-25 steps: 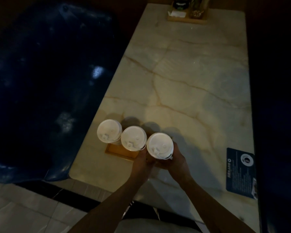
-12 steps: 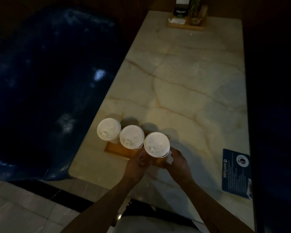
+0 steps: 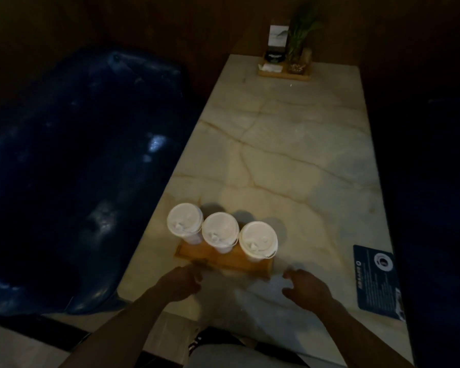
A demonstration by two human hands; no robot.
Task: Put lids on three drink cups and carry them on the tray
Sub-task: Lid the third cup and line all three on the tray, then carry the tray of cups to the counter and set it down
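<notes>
head view: three white-lidded cups in a row on a wooden tray, close to the near left corner of the marble table. left cup just at the table's left edge, middle cup touching or nearly touching it, right cup just beside that, toward the tray's right end. lids seated on all three, each with a small raised tab on top. tray lying slightly askew to the table's near edge, its near rim bare.

left hand at the tray's near left rim, fingers curled; contact with the wood too blurred to tell. right hand spread loosely, fingers apart, near the tray's right end but not touching it, holding nothing.

dark blue card flat near the table's right edge. at the far edge, a small wooden stand with a plant and a sign. dark blue padded seat left of the table.
</notes>
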